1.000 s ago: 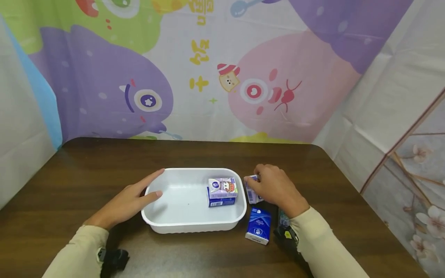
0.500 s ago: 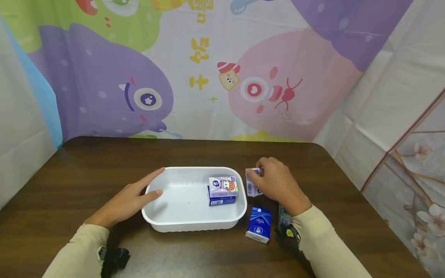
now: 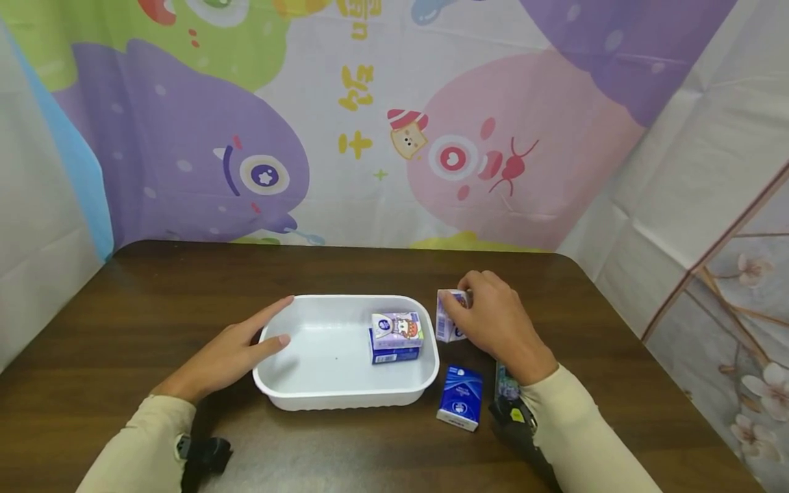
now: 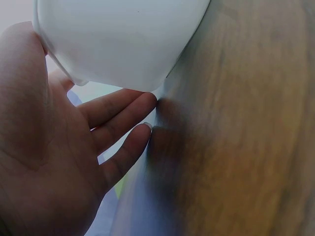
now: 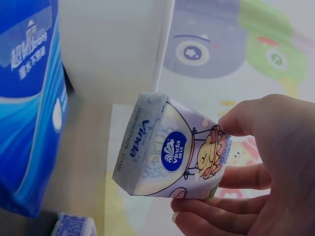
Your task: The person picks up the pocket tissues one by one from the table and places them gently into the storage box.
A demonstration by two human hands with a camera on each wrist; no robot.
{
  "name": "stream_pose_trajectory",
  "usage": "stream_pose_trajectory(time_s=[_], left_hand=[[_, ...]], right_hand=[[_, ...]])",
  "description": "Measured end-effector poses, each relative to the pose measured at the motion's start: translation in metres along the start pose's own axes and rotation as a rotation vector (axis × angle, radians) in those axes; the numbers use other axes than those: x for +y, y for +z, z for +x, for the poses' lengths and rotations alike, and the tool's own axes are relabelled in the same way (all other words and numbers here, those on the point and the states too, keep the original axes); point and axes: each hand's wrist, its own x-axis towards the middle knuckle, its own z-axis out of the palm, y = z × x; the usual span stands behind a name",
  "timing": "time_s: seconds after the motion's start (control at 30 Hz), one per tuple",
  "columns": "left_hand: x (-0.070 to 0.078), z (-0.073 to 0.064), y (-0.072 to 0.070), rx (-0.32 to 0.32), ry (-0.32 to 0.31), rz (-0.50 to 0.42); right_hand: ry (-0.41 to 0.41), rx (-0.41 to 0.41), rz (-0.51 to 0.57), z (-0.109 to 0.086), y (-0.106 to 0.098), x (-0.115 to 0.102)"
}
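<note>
My right hand (image 3: pixel 493 315) pinches a small lilac cartoon-printed tissue pack (image 3: pixel 451 315) just right of the white basin (image 3: pixel 345 402). In the right wrist view, thumb and fingers hold the tilted pack by one end, its Vinda logo facing the camera. My left hand (image 3: pixel 231 356) rests at the basin's left end. Its thumb lies over the rim and its fingers stretch along the outside, as the left wrist view shows. Inside the basin, at its right end, a lilac tissue pack (image 3: pixel 397 330) sits on a blue tissue pack (image 3: pixel 394 356).
Another blue tissue pack (image 3: pixel 460 397) lies on the dark wooden table (image 3: pixel 345 452) by the basin's front right corner. Beside my right sleeve (image 3: pixel 573 424) is a teal patterned item (image 3: pixel 507 383), partly covered. A cartoon-printed cloth (image 3: pixel 345 192) hangs behind the table.
The right hand has moved away from me with the lilac tissue pack, which now stands more upright by the basin's back right corner. The left hand and basin have kept their place.
</note>
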Motion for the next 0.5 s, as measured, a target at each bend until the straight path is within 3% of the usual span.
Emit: stream_pose_trajectory(time_s=[0.5], left_hand=[[-0.0014, 0.0002, 0.0004, 0.004, 0.0, 0.005]], right_hand=[[-0.037, 0.081, 0.01, -0.0025, -0.0076, -0.0062]])
